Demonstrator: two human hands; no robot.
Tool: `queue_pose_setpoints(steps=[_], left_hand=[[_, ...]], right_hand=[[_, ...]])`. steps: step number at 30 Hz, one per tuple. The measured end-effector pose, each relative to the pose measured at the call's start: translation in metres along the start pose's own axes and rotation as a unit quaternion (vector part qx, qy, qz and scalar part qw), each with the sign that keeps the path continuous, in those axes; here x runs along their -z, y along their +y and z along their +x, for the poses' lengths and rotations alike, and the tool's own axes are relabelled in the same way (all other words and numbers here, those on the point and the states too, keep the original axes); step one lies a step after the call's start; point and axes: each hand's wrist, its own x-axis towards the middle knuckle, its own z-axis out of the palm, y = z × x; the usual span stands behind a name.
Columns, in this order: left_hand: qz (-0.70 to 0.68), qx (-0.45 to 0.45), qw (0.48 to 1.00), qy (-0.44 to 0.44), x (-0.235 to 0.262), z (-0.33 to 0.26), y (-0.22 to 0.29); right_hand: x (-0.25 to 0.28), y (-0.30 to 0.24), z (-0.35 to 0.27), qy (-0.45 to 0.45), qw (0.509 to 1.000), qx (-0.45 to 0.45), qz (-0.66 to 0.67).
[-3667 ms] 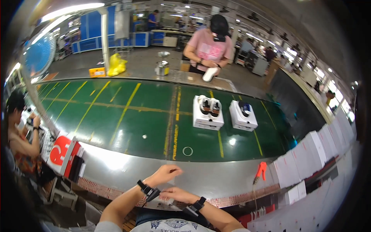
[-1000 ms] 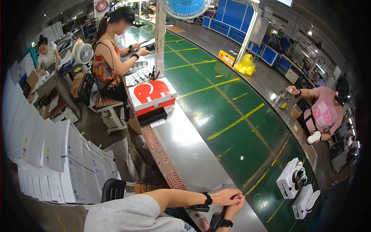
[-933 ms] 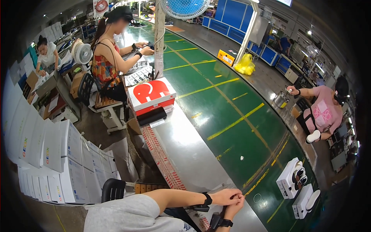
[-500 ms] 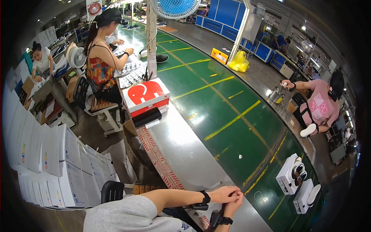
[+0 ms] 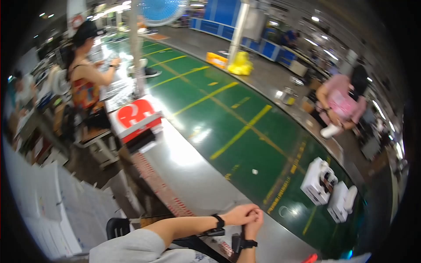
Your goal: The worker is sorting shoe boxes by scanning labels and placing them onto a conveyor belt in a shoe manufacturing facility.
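My left hand and my right hand rest clasped together over the near edge of the metal bench. The fingers are curled in against each other, with no object visible between them; the inner side of the grip is hidden. Both wrists carry black straps with small dark devices. Just beyond my hands runs a green conveyor belt with yellow marks. Farther up the bench sits a red and white shoe box, with a black flat object against its near side.
White boxes with shoes ride on the belt at right. Across it, a person in pink handles a white shoe. Another person works at far left. White cartons and a black chair are at left.
The scene has shifted left and slightly up in view, with some blur. My hands stay clasped. The person in pink has brought a hand down to the shoe. Something red appears at the lower right edge.
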Motion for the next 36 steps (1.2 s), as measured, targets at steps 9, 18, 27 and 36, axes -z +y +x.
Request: queue_pose_setpoints(steps=[9,18,27,36], left_hand=[[-0.005,0.047,0.999,-0.024,0.009,-0.001,0.009],[-0.002,0.027,1.0,-0.003,0.009,0.0,0.004],[0.007,0.055,0.998,-0.003,0.006,0.0,-0.003],[0.009,0.019,0.999,0.024,0.007,-0.001,-0.01]], right_hand=[[0.003,-0.003,-0.002,-0.024,0.999,0.012,-0.046],[0.001,0.009,0.001,-0.017,0.998,0.011,-0.056],[0.001,0.012,0.002,-0.025,0.998,0.014,-0.06],[-0.004,0.006,0.002,-0.025,0.996,0.017,-0.078]])
